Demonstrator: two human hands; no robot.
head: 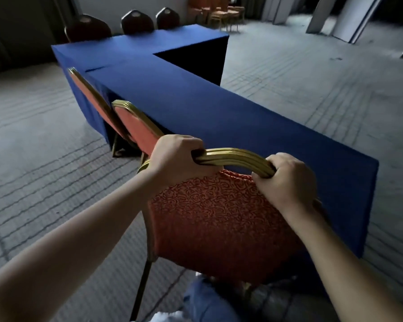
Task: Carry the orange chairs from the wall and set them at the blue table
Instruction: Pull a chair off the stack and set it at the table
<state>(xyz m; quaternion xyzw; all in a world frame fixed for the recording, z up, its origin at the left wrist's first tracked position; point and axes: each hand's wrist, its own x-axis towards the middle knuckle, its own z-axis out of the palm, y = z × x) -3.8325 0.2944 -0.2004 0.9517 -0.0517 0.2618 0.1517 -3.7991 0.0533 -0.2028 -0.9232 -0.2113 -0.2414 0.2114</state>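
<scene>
Chairs at the near long side of the blue table (196,108): three counted. The nearest orange chair (219,219) stands against the table's near end, its patterned back facing the camera and its gold frame (233,156) level with the table edge. The second chair (135,126) and the third chair (89,94) stand further along the same side, backs close to the cloth.

Hands: two, set apart, both clamped on the top rail of the nearest chair. The left hand (175,156) grips the rail at its left bend, fingers curled over. The right hand (289,180) grips the right bend in the same way.

Far side of the table: three dark chair backs (135,22) in a row, colour not clear in the shade. The table is L-shaped, draped to the floor in blue cloth.

Against the far wall: a group of orange chairs (221,13), some stacked; number cannot be told.

Surroundings: grey patterned carpet (40,145) all round; pale panels (349,17) leaning at upper right. A knee in blue jeans (207,300) shows at the bottom edge, just behind the nearest chair. The carpet between the table and the far chairs is open.
</scene>
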